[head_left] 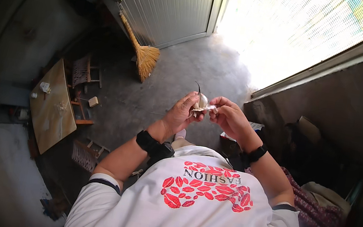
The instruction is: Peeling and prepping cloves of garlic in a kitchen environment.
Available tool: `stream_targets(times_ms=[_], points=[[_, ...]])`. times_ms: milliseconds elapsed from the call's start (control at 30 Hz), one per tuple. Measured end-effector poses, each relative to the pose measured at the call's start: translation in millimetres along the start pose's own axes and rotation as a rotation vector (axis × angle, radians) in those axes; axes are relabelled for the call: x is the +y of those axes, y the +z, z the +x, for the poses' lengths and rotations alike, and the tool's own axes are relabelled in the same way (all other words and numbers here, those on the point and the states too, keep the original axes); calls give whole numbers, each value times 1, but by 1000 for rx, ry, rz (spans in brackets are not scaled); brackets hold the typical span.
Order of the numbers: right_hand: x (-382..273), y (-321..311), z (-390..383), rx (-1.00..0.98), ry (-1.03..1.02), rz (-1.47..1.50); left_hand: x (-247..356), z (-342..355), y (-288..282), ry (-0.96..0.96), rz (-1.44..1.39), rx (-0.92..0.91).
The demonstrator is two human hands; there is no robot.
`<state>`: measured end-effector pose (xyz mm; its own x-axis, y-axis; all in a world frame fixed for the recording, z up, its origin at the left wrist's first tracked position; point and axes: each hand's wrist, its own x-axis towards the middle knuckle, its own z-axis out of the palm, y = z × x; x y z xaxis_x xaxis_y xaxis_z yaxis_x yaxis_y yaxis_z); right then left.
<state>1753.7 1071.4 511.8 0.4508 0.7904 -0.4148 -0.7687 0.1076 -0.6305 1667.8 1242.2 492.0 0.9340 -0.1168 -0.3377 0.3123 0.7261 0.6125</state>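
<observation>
A pale garlic bulb (203, 101) with a thin dark stem sticking up is held in front of my chest. The fingers of my left hand (178, 114) are wrapped round it from the left. My right hand (234, 120) pinches at a strip of papery white skin (211, 109) on the bulb's right side, thumb and forefinger together. The two hands nearly meet at the bulb. Each wrist wears a black band.
A straw broom (146, 59) leans against a ribbed metal door (174, 15). Bright light fills the doorway (279, 34). A wooden table (53, 107) with small items and low woven seats (81, 71) stand at left; patterned cloth (318, 209) lies at right.
</observation>
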Motion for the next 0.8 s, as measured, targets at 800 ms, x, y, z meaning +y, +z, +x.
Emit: stream_targets(times_ms=[800], points=[[7, -31, -40, 223, -150, -137, -1, 0, -8, -112, 258, 53]])
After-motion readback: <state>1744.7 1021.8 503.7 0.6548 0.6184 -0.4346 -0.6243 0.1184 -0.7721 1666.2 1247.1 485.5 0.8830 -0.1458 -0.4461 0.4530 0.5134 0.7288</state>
